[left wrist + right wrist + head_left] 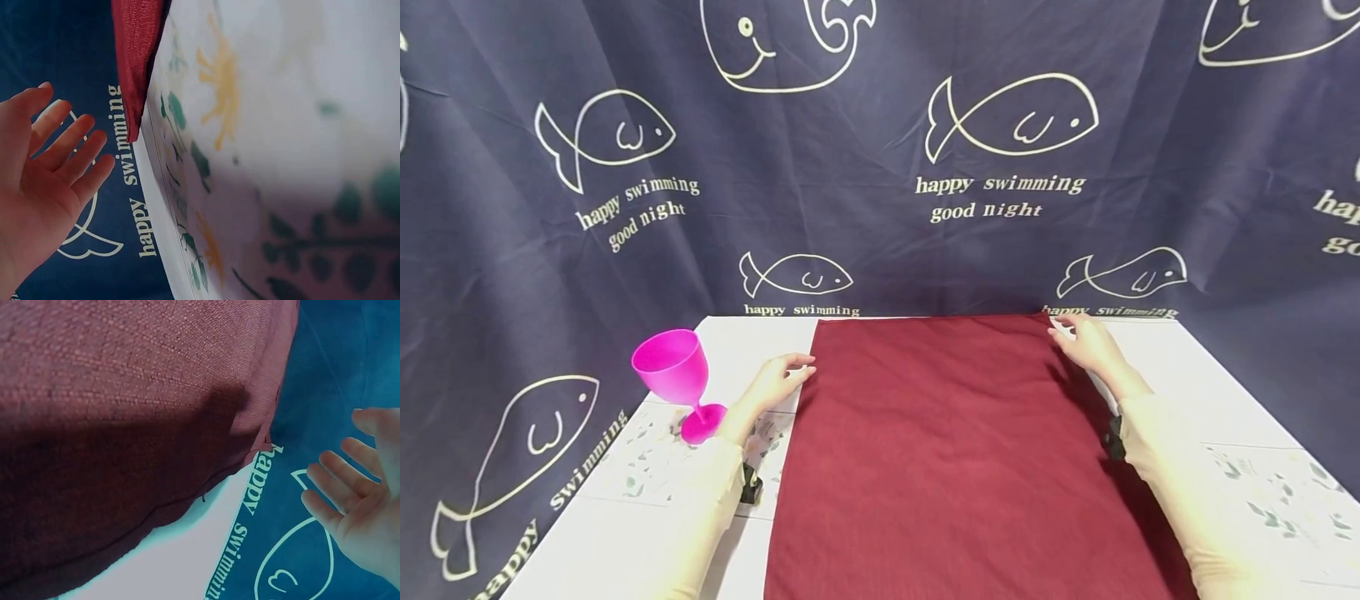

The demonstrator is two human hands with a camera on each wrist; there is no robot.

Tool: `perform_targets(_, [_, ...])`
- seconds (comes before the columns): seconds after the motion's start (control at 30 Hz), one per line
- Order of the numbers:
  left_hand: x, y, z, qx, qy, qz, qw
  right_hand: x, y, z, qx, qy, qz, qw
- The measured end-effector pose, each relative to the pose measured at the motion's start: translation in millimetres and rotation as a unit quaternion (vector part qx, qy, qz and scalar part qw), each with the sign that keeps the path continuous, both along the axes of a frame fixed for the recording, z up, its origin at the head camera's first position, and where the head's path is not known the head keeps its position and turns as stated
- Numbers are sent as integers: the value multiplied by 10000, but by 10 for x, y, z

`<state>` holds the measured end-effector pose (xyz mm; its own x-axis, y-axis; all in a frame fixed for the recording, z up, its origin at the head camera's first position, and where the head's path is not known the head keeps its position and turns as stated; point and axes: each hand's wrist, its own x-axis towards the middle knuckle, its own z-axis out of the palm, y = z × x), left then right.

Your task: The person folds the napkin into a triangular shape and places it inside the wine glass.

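Note:
A dark red cloth (940,433) lies spread over the middle of the table, its far edge at the table's back. My left hand (772,382) hovers by the cloth's left edge, fingers relaxed and holding nothing. In the left wrist view that hand (53,169) shows a bare palm, apart from the cloth's corner (134,69). By the far right corner is my right hand (1092,346), fingers loosely bent. The right wrist view shows this hand (359,487) with nothing in it, a gap between it and the cloth (156,412).
A bright pink goblet (673,367) stands upright on the left of the table, just beyond my left forearm. The white table (1247,417) has a leaf and flower print. Behind it hangs a dark blue curtain (880,167) with fish drawings and lettering.

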<state>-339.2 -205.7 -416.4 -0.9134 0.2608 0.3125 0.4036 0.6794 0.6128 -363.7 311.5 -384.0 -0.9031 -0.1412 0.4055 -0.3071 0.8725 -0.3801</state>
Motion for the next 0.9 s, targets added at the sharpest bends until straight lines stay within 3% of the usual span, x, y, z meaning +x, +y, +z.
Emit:
perform_targets(0.27, [-5, 22, 14, 20, -79, -175, 9998, -103, 25, -54, 22, -17, -30, 10000])
perform_targets(0.43, [7, 19, -40, 48, -246, -337, 9991, -155, 31, -98, -48, 122, -114, 9998])
perform_targets(0.67, [69, 50, -73, -150, -419, -298, 9986, -284, 60, -163, -221, 198, -183, 9994])
perform_targets(0.9, [43, 56, -73, -268, -424, -326, 9982, -372, 135, -193, -424, 131, -318, 9985])
